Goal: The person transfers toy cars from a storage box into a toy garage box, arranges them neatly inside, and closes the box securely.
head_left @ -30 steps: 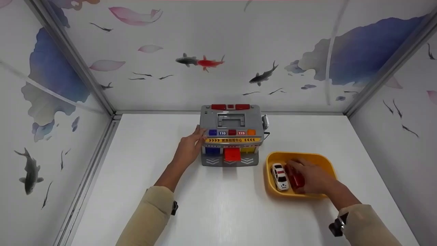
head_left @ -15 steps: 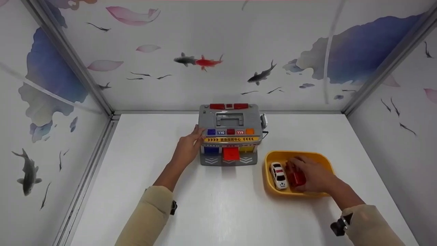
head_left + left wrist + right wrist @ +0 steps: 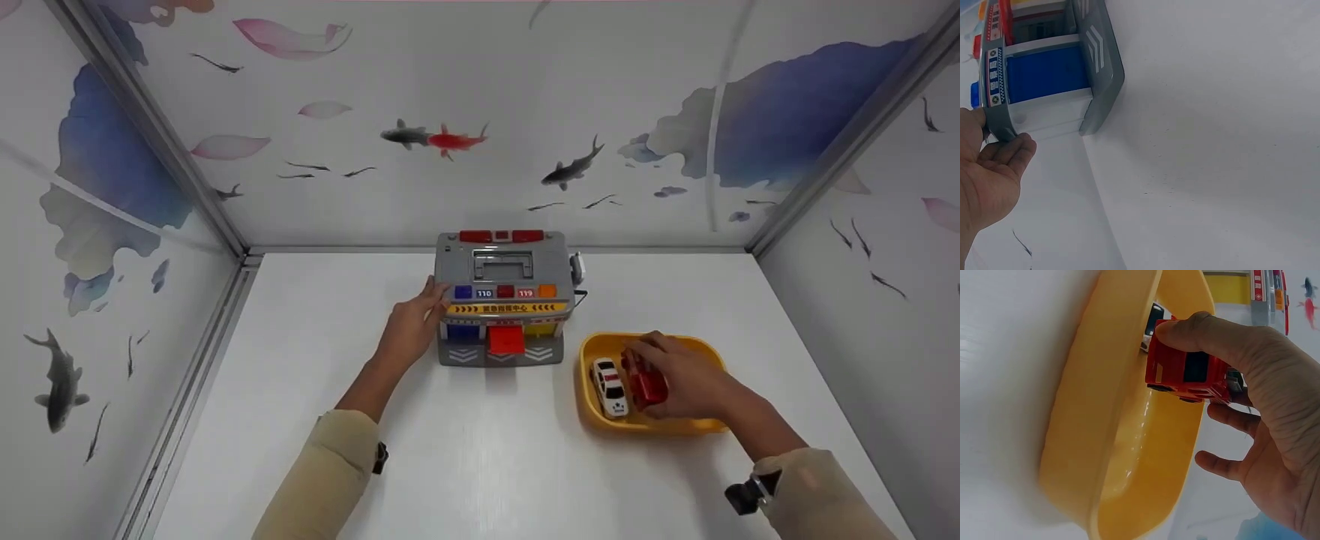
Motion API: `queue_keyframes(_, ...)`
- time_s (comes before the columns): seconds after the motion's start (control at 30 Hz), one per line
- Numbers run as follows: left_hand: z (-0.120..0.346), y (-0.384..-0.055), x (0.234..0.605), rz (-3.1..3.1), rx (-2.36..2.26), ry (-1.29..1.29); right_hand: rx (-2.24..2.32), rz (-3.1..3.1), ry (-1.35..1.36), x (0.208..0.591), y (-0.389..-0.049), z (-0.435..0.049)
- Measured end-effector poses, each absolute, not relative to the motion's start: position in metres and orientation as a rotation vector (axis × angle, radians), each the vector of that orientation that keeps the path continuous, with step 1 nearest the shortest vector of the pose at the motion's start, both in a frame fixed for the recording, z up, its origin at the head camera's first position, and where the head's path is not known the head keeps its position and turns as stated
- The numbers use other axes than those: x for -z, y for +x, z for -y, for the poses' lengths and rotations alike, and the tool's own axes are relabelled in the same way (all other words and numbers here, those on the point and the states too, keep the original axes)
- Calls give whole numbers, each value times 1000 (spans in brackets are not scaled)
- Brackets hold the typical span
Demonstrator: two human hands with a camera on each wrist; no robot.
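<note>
A grey toy garage [image 3: 504, 300] with three bays stands near the back wall, its middle red door [image 3: 507, 340] swung outward. My left hand [image 3: 409, 326] holds the garage's left front corner between thumb and fingers; the left wrist view shows the blue door [image 3: 1047, 72] down beside it. Over the yellow basin [image 3: 587, 424], my right hand [image 3: 690, 382] grips a red toy fire truck [image 3: 1185, 371] between thumb and fingers, with the ring and little fingers spread free. A white toy police car [image 3: 610, 387] lies in the basin, left of the truck.
The white tabletop [image 3: 480, 465] is bounded by printed panels at the back and both sides. A small white handset-like part [image 3: 577, 268] and a thin black piece [image 3: 581, 295] stick out from the garage's right side.
My right hand has raised the red fire truck slightly from the basin floor and drawn it a little back. The left hand stays at the garage corner.
</note>
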State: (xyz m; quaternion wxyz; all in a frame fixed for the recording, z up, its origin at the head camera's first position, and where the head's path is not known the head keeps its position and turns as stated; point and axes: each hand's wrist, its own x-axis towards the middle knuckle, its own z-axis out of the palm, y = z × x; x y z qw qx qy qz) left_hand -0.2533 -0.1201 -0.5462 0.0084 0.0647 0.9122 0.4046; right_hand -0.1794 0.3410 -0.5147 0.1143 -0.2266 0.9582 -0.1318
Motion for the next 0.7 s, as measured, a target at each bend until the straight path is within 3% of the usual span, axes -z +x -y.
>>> queue_keyframes(0.7,120,-252,545,-2853,-1266,209,408,-2737,-665,497,-188,-288)
